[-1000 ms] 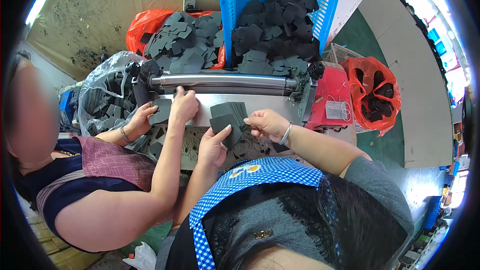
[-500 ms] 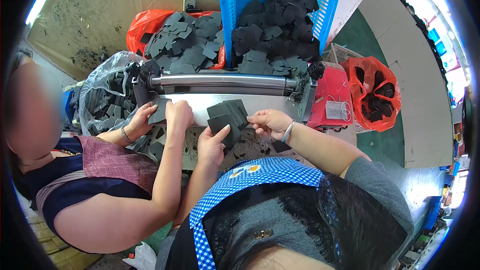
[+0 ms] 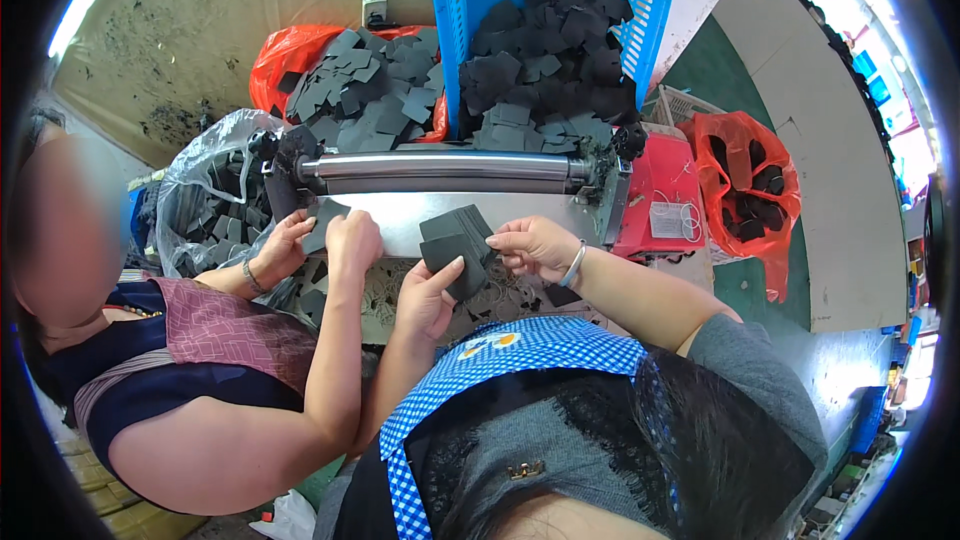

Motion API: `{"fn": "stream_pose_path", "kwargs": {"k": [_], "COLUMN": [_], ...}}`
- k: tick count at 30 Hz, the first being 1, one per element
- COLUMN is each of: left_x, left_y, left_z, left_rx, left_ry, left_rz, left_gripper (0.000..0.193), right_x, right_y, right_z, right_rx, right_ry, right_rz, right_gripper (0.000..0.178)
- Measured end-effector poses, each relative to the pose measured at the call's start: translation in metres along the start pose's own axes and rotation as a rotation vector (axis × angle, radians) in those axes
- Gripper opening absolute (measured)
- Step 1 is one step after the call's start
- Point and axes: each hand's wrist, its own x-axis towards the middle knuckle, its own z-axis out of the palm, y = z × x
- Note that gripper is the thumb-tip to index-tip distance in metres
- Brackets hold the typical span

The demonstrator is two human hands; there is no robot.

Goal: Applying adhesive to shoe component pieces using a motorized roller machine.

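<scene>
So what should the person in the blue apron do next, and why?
Maybe spread the fanned stack of dark squares a little wider: they overlap, the right grip is at their right edge, and the left grip holds them, thumb on top.

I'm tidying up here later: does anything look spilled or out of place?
Yes. Loose dark scraps lie scattered below the metal plate, apart from the held stack, and dark crumbs speckle the brown sheet at upper left; both look like stray debris.

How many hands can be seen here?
4: wearer's left hand holding a fanned stack of dark pieces; wearer's right hand at the stack's right edge; co-worker's left hand and co-worker's right hand, farther left, by another dark piece.
</scene>
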Motion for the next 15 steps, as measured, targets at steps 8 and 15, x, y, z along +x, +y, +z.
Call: {"fn": "stream_pose_path", "kwargs": {"k": [8, 15], "left_x": [0.004, 0.001], "left_y": [0.002, 0.004], "left_z": [0.002, 0.003], "left_rx": [0.024, -0.005], "left_ry": [0.077, 0.072], "left_rz": [0.177, 0.170], "left_gripper": [0.020, 0.022], "right_x": [0.004, 0.001], "right_y": [-0.003, -0.004], "right_z": [-0.014, -0.016], "right_rx": [0.086, 0.047], "right_ry": [0.267, 0.282], "right_rz": [0.084, 0.031], "right_gripper": [0.019, 0.018]}}
